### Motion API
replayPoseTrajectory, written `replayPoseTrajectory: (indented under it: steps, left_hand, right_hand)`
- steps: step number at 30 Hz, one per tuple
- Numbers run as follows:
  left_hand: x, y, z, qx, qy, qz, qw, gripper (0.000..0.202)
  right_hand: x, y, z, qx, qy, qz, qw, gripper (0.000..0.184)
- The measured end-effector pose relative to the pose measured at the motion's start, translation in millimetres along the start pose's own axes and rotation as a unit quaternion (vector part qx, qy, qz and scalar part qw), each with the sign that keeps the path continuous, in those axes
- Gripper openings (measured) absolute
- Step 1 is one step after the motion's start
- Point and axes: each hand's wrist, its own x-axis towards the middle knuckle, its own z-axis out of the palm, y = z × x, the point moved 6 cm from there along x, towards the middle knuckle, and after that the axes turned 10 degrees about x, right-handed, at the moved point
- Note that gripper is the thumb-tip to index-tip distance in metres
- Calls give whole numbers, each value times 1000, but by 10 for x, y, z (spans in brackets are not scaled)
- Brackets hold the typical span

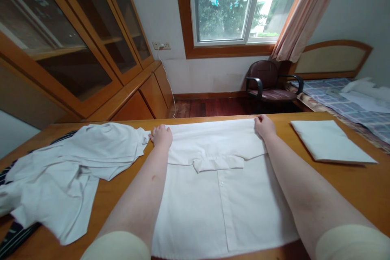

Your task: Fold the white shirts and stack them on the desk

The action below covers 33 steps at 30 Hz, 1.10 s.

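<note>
A white button-up shirt [195,207] lies flat on the wooden table in front of me. Its far part is folded over toward me, with the collar [219,163] lying on the body above the button strip. My left hand [162,135] is at the far left corner of the fold, its fingers curled over the cloth edge. At the far right corner, my right hand [265,126] is closed on the fabric, thumb and fingers pinched together. Both forearms reach across the shirt's sides and hide parts of its edges.
Rumpled white clothes [73,162] lie on the left of the table [122,211], over a dark striped garment [21,235]. A folded white garment [330,140] rests at the right. Beyond stand a glass-door cabinet [122,77], an armchair [268,77] and a bed [359,97].
</note>
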Motion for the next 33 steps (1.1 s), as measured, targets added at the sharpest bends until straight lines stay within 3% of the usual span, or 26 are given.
replayPoseTrajectory:
  steps: [5,8,10,12,17,21,24,28,30,33]
  left_hand:
    - [11,-24,-21,-71,12,-1,997,35]
    - [-6,-39,-59,-102,18,2,995,34]
    - [-16,-43,-110,-123,27,5,992,32]
    - [-13,-40,-177,-143,36,9,989,30]
    - [61,-63,-399,-222,63,16,973,26]
    - [40,-184,-676,-349,72,36,934,27]
    - [-178,-348,-979,-355,83,67,929,30]
    - [-722,-595,-1275,-222,90,110,965,21]
    - [-1036,-653,-1260,-125,69,138,980,19]
    - [-1534,-590,-1110,10,57,190,980,36]
  right_hand:
    - [-52,42,-51,148,9,0,989,46]
    - [-68,39,-62,240,-65,-2,969,56]
    - [-62,30,-89,270,-127,6,955,53]
    - [-35,17,-181,262,-144,11,954,48]
    - [11,-159,-588,280,-56,-40,957,40]
    - [-166,-324,-929,282,-2,-91,955,35]
    - [-442,-348,-1187,228,40,-102,968,31]
    - [-863,-276,-1376,123,30,-148,981,21]
    - [-1050,-220,-1350,53,-12,-186,981,17]
    - [-1304,-148,-1192,-80,-73,-219,970,23]
